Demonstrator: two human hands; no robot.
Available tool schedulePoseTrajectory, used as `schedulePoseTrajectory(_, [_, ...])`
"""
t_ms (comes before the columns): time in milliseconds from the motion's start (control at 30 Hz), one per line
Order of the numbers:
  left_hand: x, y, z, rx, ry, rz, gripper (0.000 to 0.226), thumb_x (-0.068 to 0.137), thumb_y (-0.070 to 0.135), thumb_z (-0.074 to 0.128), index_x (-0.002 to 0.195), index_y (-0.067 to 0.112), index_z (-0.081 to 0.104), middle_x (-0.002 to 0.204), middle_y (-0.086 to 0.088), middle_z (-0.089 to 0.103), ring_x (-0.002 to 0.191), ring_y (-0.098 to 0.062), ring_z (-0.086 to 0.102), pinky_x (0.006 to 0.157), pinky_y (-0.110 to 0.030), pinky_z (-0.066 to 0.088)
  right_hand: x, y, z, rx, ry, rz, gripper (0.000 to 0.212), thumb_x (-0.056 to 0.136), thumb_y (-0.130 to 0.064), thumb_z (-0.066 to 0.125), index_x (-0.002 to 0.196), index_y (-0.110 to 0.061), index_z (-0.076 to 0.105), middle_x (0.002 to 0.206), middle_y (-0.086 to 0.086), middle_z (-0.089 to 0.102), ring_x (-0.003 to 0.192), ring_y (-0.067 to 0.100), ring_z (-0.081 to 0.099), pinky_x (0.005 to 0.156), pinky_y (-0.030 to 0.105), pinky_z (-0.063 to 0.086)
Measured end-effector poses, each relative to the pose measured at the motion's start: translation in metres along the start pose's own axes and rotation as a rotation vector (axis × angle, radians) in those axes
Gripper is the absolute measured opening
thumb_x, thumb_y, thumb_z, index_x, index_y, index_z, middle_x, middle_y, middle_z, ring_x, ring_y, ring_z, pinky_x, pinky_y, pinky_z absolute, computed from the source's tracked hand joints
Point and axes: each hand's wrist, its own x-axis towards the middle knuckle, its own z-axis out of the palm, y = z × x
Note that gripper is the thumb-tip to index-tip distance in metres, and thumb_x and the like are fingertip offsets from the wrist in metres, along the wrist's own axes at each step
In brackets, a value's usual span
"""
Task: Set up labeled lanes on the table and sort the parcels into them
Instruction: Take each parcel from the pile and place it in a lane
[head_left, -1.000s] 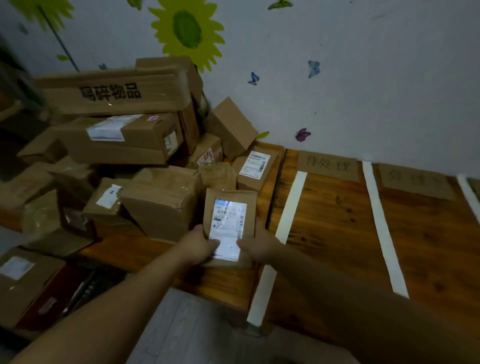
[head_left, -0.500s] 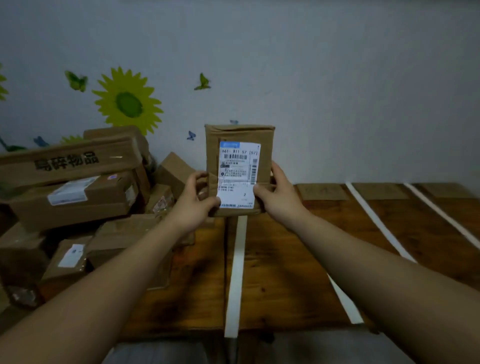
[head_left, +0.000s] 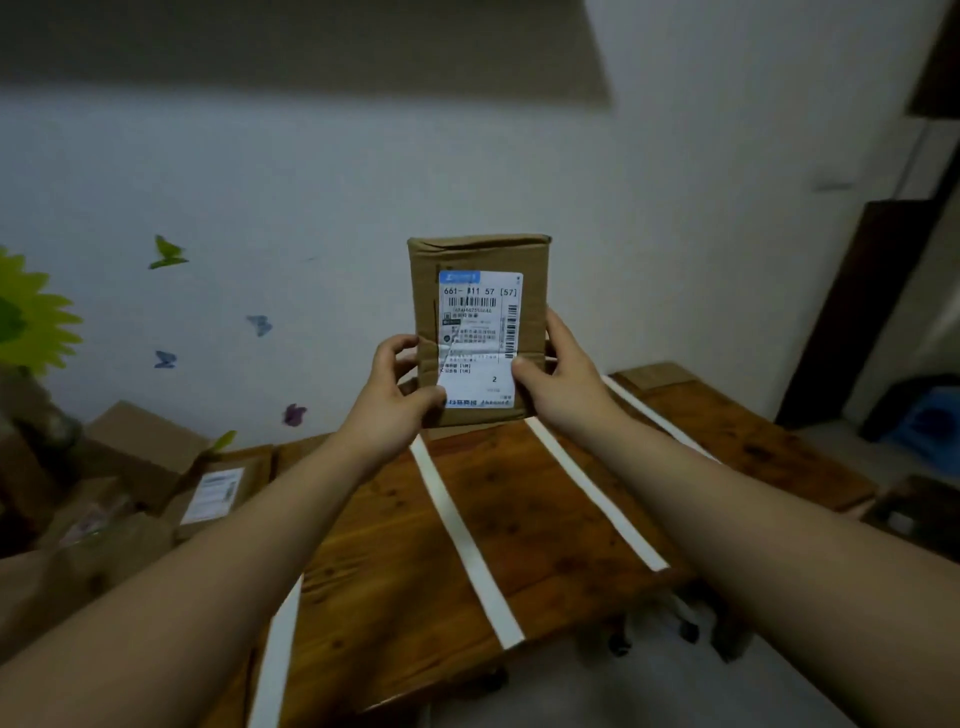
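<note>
Dim indoor light, bluish cast. Broad dark shadow band across top of wall (head_left: 649, 182). Label (head_left: 480, 332) on parcel (head_left: 536, 280) brightest spot, large print legible. Boxes (head_left: 135, 457) at left edge soft, murky. Wide-angle stretch: forearms (head_left: 156, 613) swollen toward bottom corners, door (head_left: 862, 312) at right leaning.

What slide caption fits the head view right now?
Left hand and right hand hold a brown parcel upright, its shipping label facing the camera, above white tape strips on the wooden table.
</note>
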Motion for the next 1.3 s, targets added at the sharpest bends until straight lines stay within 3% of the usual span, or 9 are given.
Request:
schedulePoseTrajectory(333, [0.04, -0.028, 0.156, 0.014, -0.205, -0.064, 0.06, 0.089, 0.013, 0.059, 0.134, 0.039, 0.029, 0.141, -0.004, 0.042, 0.09, -0.007, 0.059, 0.059, -0.018, 0.055, -0.005, 0.076, -0.135, -0.076, 0.198, 0.164, 0.054, 0.094, -0.02, 0.057, 0.142, -0.029, 0.033, 0.106, -0.016, 0.054, 0.071, -0.02, 0.058, 0.051, 0.007, 0.046])
schedulePoseTrajectory(533, [0.099, -0.066, 0.192, 0.046, -0.241, -0.155, 0.052, 0.093, 0.025, 0.054, 0.137, 0.037, 0.029, 0.131, -0.005, 0.055, 0.096, -0.014, 0.064, 0.067, -0.025, 0.057, 0.033, 0.131, -0.158, -0.105, 0.194, 0.232, 0.051, 0.095, -0.018, 0.056, 0.142, -0.027, 0.036, 0.131, -0.003, 0.056, 0.082, -0.009, 0.056, 0.054, 0.005, 0.046])
schedulePoseTrajectory(600, [0.125, -0.083, 0.203, 0.071, -0.249, -0.189, 0.055, 0.093, 0.027, 0.054, 0.141, 0.034, 0.028, 0.13, -0.004, 0.055, 0.093, -0.012, 0.063, 0.065, -0.025, 0.056, 0.056, 0.152, -0.162, -0.147, 0.153, 0.241, 0.054, 0.093, -0.017, 0.058, 0.141, -0.029, 0.038, 0.134, -0.002, 0.053, 0.094, -0.003, 0.058, 0.062, 0.008, 0.049])
schedulePoseTrajectory(700, [0.165, -0.11, 0.221, 0.158, -0.275, -0.215, 0.06, 0.092, 0.024, 0.056, 0.144, 0.026, 0.026, 0.138, -0.003, 0.047, 0.097, -0.018, 0.062, 0.07, -0.032, 0.058, 0.098, 0.181, -0.168, -0.262, 0.097, 0.303, 0.059, 0.088, -0.017, 0.061, 0.142, -0.031, 0.039, 0.138, 0.005, 0.046, 0.119, 0.02, 0.052, 0.093, 0.033, 0.051])
schedulePoseTrajectory(867, [0.223, -0.147, 0.245, 0.189, -0.306, -0.333, 0.062, 0.093, 0.022, 0.054, 0.147, 0.021, 0.023, 0.133, -0.004, 0.049, 0.092, -0.025, 0.063, 0.083, -0.046, 0.055, 0.157, 0.231, -0.178, -0.334, 0.008, 0.355, 0.063, 0.09, -0.018, 0.06, 0.145, -0.026, 0.031, 0.14, -0.001, 0.049, 0.122, 0.014, 0.048, 0.083, 0.02, 0.045])
schedulePoseTrajectory(1033, [0.261, -0.18, 0.263, 0.22, -0.331, -0.355, 0.066, 0.091, 0.021, 0.057, 0.146, 0.027, 0.021, 0.129, 0.003, 0.052, 0.082, -0.003, 0.054, 0.057, -0.017, 0.05, 0.195, 0.282, -0.184, -0.355, -0.09, 0.382, 0.068, 0.089, -0.025, 0.063, 0.143, -0.038, 0.024, 0.131, -0.009, 0.05, 0.098, -0.001, 0.047, 0.065, 0.01, 0.04])
schedulePoseTrajectory(1133, [0.278, -0.202, 0.274, 0.3, -0.335, -0.345, 0.061, 0.087, 0.024, 0.063, 0.141, 0.028, 0.032, 0.132, 0.003, 0.05, 0.088, -0.004, 0.055, 0.06, -0.016, 0.051, 0.214, 0.309, -0.185, -0.36, -0.177, 0.36, 0.063, 0.08, -0.034, 0.072, 0.111, -0.065, 0.027, 0.104, -0.03, 0.046, 0.088, -0.011, 0.048, 0.06, 0.008, 0.041])
schedulePoseTrajectory(1200, [0.286, -0.218, 0.284, 0.33, -0.349, -0.328, 0.051, 0.085, 0.023, 0.066, 0.13, 0.03, 0.043, 0.13, 0.003, 0.053, 0.087, 0.0, 0.057, 0.063, -0.017, 0.054, 0.227, 0.331, -0.187, -0.377, -0.236, 0.362, 0.058, 0.075, -0.038, 0.076, 0.107, -0.064, 0.035, 0.11, -0.028, 0.049, 0.106, -0.003, 0.049, 0.074, 0.015, 0.049])
schedulePoseTrajectory(1300, [0.295, -0.239, 0.302, 0.368, -0.358, -0.335, 0.062, 0.081, 0.019, 0.069, 0.133, 0.033, 0.038, 0.129, 0.007, 0.054, 0.091, 0.005, 0.052, 0.061, -0.008, 0.046, 0.246, 0.369, -0.195, -0.432, -0.356, 0.359, 0.075, 0.071, -0.044, 0.076, 0.133, -0.042, 0.033, 0.136, -0.006, 0.046, 0.127, 0.017, 0.042, 0.097, 0.04, 0.048])
